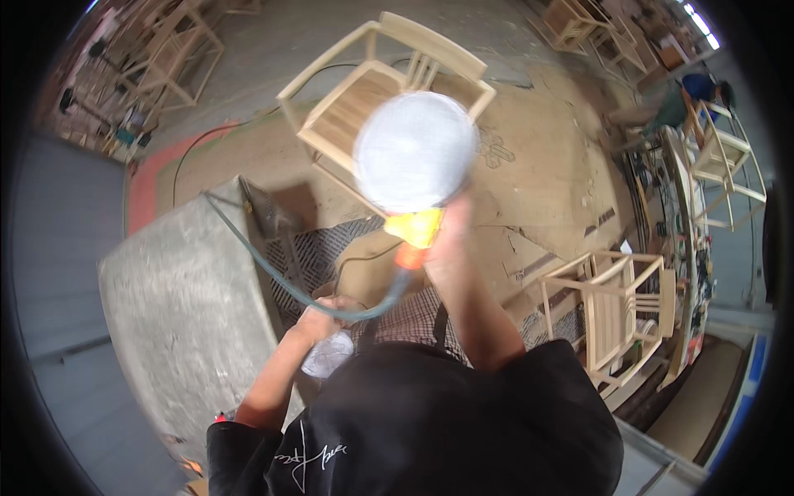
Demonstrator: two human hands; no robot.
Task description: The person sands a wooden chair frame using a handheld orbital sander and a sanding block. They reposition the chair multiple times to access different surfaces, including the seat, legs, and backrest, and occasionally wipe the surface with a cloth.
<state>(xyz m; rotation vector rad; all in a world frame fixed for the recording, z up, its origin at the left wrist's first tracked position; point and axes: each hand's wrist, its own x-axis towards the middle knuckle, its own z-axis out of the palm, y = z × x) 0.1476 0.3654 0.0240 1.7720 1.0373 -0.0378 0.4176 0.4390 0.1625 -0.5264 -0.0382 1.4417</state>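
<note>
My right hand (pixel 451 226) is raised and grips a hose-fed hand tool with a yellow body (pixel 417 225), an orange collar and a large round white part (pixel 414 152). Motion blur hides the tool's exact kind. A blue-grey hose (pixel 273 273) loops from its lower end past my left hand (pixel 329 317), which is low by my waist. The fingers there are curled, but what they hold is unclear. Under the left wrist shows a whitish, translucent object (pixel 330 356). Beyond the tool stands an unfinished wooden armchair (pixel 347 102), partly covered by the white part.
A large grey box-like block (pixel 186 310) rises close on my left. Another wooden chair (pixel 611 316) lies tipped at right, near a cluttered bench (pixel 682 186). A person (pixel 698 93) bends by a chair (pixel 722 155) there. Cardboard (pixel 533 155) and black mats (pixel 310 254) cover the floor.
</note>
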